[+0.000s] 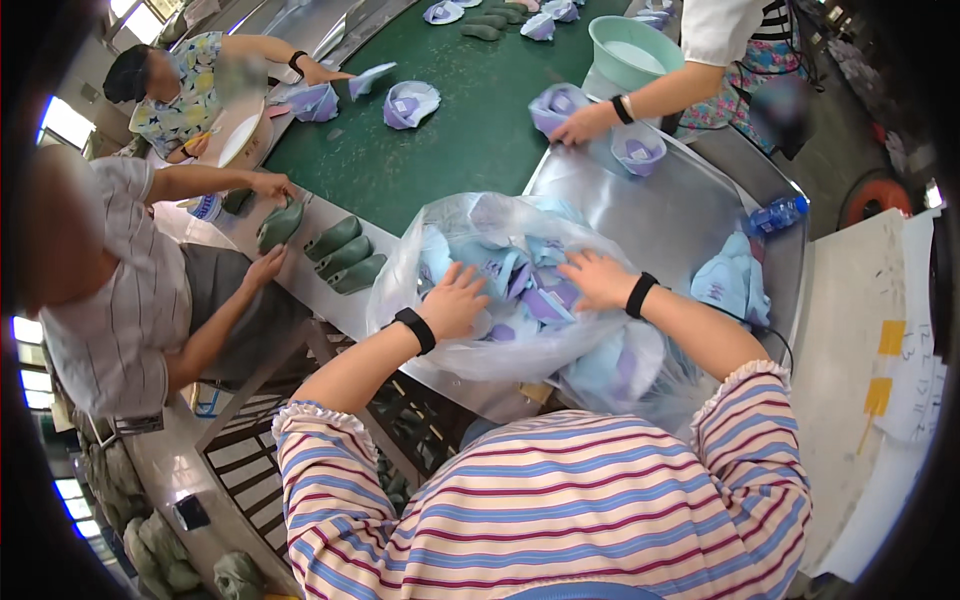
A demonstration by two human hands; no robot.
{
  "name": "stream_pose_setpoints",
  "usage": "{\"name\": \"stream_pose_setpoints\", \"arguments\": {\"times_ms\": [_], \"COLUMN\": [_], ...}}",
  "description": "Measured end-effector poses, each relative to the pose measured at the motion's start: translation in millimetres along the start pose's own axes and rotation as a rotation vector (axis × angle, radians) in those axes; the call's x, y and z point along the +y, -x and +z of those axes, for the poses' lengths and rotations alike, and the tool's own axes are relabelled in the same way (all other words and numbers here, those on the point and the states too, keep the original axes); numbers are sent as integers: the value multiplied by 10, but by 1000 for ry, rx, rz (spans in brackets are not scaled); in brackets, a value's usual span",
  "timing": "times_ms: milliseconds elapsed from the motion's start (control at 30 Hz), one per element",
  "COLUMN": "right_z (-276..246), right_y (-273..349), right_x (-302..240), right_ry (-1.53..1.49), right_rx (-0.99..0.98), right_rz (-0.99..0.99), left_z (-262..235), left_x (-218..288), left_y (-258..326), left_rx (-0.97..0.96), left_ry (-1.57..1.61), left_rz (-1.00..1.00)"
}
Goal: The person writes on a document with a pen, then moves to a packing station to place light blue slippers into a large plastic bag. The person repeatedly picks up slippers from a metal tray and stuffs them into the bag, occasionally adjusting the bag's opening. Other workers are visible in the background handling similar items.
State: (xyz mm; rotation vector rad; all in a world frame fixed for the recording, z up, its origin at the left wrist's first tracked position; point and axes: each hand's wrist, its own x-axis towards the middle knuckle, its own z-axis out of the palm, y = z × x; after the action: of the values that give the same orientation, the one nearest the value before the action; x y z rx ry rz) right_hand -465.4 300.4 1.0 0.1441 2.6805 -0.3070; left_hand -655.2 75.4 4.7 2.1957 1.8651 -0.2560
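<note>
A big clear plastic bag [440, 250] lies open on the steel table [660, 215] in front of me, filled with several light blue and purple shoe uppers [520, 270]. My left hand [455, 300] rests flat inside the bag's mouth, fingers spread on the uppers. My right hand [598, 280] reaches in beside it, fingers spread over a purple-lined upper. Both wrists wear black bands. Neither hand clearly grips a piece.
A small stack of blue uppers [732, 285] and a water bottle [775, 215] lie at the table's right. Across the green belt [470, 130] a person's hand [585, 125] holds an upper near a teal basin [632, 50]. At left, a person handles dark green shoe lasts [345, 255].
</note>
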Motion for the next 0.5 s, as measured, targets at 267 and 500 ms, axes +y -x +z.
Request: {"name": "stream_pose_setpoints", "arguments": {"times_ms": [267,500], "right_z": [38,-50], "right_y": [-565,-703], "right_x": [337,-126], "right_ry": [-345,55], "right_rx": [560,258], "right_rz": [19,59], "left_z": [-13,110], "left_x": [-218,32], "left_y": [-356,-696], "left_rx": [85,106], "left_ry": [-36,-299], "left_rz": [-392,-386]}}
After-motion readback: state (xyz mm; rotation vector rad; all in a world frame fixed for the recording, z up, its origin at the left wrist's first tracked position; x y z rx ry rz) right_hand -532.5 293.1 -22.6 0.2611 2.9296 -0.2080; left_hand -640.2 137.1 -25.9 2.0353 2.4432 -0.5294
